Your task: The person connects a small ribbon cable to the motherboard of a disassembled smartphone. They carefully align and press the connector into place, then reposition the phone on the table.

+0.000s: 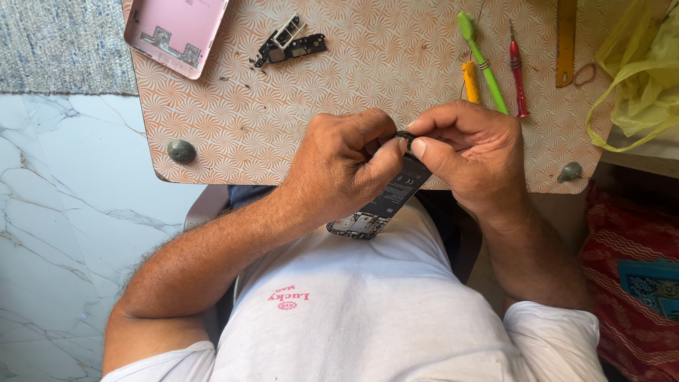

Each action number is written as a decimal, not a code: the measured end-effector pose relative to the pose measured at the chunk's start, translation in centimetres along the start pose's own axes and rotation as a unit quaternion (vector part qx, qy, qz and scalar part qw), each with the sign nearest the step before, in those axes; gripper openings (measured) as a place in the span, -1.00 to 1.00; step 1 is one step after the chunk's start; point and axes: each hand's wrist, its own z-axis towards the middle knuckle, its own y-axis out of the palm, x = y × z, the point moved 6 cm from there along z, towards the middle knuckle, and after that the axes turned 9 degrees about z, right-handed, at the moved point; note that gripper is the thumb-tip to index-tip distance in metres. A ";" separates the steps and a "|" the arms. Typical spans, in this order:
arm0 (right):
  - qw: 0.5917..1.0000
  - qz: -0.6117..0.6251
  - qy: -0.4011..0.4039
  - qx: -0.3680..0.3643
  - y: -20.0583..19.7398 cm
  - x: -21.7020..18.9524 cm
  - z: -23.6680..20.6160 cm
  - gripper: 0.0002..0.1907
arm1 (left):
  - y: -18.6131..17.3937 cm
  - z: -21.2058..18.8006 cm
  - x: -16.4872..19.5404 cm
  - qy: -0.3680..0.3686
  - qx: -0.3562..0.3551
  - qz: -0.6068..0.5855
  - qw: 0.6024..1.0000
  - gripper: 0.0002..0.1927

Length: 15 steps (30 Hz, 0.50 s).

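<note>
Presently, left hand and right hand are pinching, fingers closed, an opened phone over the tabletop's near edge. Pink back cover is lying far left; screwdrivers right, open room between.

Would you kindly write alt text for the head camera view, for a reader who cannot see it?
Both hands, left hand and right hand, hold an opened phone body at a patterned table's edge. Farther back lie a pink back cover, small black parts, and a green tool beside a red screwdriver.
</note>
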 end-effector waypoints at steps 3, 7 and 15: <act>0.999 -0.033 -0.003 0.001 0.8 0.4 -0.4 -0.81 | -0.4 -1.0 -0.3 0.000 0.003 0.005 1.000 -0.83; 1.000 -0.028 0.002 0.002 0.7 0.5 -0.5 -0.82 | -0.1 -1.2 -0.4 0.011 -0.002 -0.006 1.000 -0.83; 0.999 -0.043 -0.012 -0.006 -0.8 -0.1 0.7 -0.83 | 0.7 0.8 -0.8 -0.003 -0.016 -0.021 1.000 -0.83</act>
